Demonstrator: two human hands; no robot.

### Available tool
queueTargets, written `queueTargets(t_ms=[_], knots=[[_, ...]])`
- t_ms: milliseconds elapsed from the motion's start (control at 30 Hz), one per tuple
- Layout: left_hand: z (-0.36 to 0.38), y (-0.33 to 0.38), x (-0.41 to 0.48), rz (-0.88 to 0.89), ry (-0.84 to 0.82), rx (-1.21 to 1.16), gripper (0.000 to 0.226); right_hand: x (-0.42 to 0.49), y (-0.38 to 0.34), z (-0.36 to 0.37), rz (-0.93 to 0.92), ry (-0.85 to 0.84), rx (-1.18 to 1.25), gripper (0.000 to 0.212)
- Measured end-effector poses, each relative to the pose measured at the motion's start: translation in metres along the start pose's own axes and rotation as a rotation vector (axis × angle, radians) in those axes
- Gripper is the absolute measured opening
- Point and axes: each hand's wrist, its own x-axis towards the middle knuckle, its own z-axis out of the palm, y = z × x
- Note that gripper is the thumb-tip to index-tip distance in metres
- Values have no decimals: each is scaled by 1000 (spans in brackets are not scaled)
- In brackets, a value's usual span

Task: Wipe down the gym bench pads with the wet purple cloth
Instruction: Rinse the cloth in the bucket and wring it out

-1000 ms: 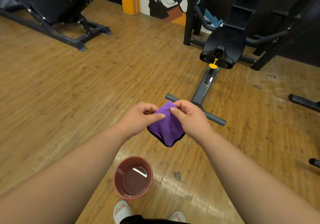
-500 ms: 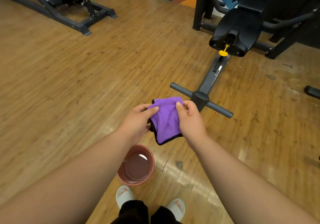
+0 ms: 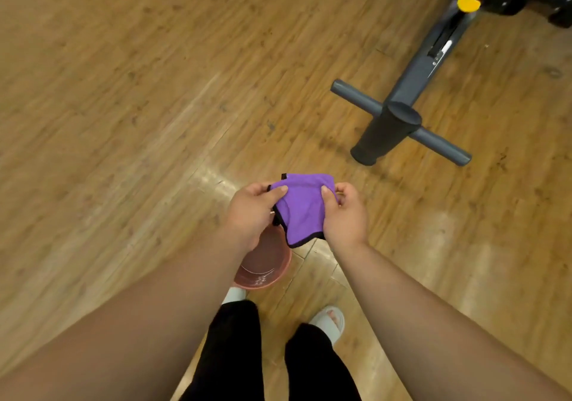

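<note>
- Whereas a second ago the view took in the whole bench and a second machine far left, it has since tipped down toward the feet; only the bench's near foot and the underside of its seat remain in frame, so no pad is within reach and wiping has not begun.
- Legs in black trousers, two; pale slippers (image 3: 329, 320), two, the left one mostly hidden.
- Basin (image 3: 280, 273), one, pinkish, on the floor just beyond the left slipper, water inside; now partly covered by the left wrist.
- Hands, two: left hand (image 3: 250, 211) and right hand (image 3: 345, 214), each pinching an upper edge of the cloth.
- Purple cloth (image 3: 301, 208), one, black-trimmed; a second ago bunched, now spread wider between the hands, held in the air above the basin's far rim. Judged: being opened or refolded for wiping.
- Floor (image 3: 123, 90), wooden.
- Bench (image 3: 414, 81), one, far right: grey crossbar foot, centre rail, yellow adjuster knob (image 3: 469, 2), one.
</note>
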Motion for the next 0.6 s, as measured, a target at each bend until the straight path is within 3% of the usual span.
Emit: queueTargets(t_ms=[400, 600], knots=[[-34, -171, 151, -86, 102, 272, 20, 52, 192, 111, 229, -7, -199, 17], [-35, -256, 213, -74, 92, 419, 7, 77, 285, 139, 295, -9, -246, 19]])
